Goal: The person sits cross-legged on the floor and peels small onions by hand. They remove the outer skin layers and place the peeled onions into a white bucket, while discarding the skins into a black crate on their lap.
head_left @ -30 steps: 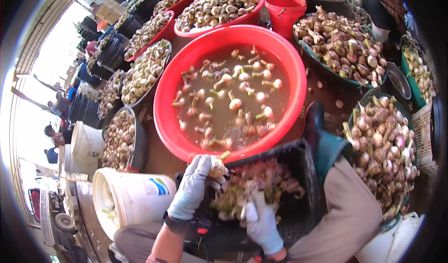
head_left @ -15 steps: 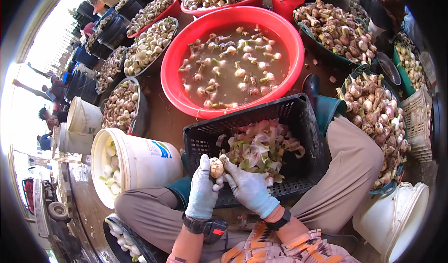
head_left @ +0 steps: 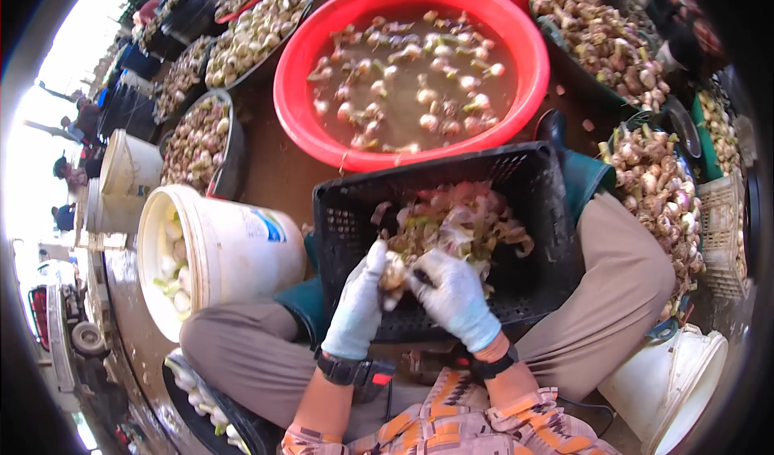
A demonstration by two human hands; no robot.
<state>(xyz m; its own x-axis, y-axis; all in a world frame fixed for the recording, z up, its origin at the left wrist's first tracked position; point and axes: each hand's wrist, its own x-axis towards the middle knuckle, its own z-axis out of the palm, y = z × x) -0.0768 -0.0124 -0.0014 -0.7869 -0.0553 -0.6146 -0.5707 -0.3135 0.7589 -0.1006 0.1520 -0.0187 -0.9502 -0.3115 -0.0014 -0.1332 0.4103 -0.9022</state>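
Over the near edge of a black plastic crate point(head_left: 355, 319), my gloved left hand point(head_left: 360, 298) is closed round a pale garlic bulb point(head_left: 393, 271). My gloved right hand point(head_left: 451, 290) is right beside the bulb with its fingers curled in. A small dark spot shows at its thumb, too blurred to name, and whatever the fingers hold is hidden. Inside the crate lies a heap of peeled garlic skins point(head_left: 463, 225), whitish, pink and green. Past the crate, a big red tub point(head_left: 292, 108) holds murky water with garlic bulbs floating in it.
On its side at my left lies a white bucket point(head_left: 242, 245) with cleaned garlic inside. A dark tub of peeled garlic point(head_left: 197, 398) is by my left knee. Heaped garlic point(head_left: 657, 189) stands at my right, above a tipped white bucket point(head_left: 665, 382). More full tubs line the back.
My right hand has shifted from pinching at the bulb's top to a curled hold beside it. The bulb has moved slightly right with my left hand. The whole view has tilted down a little.
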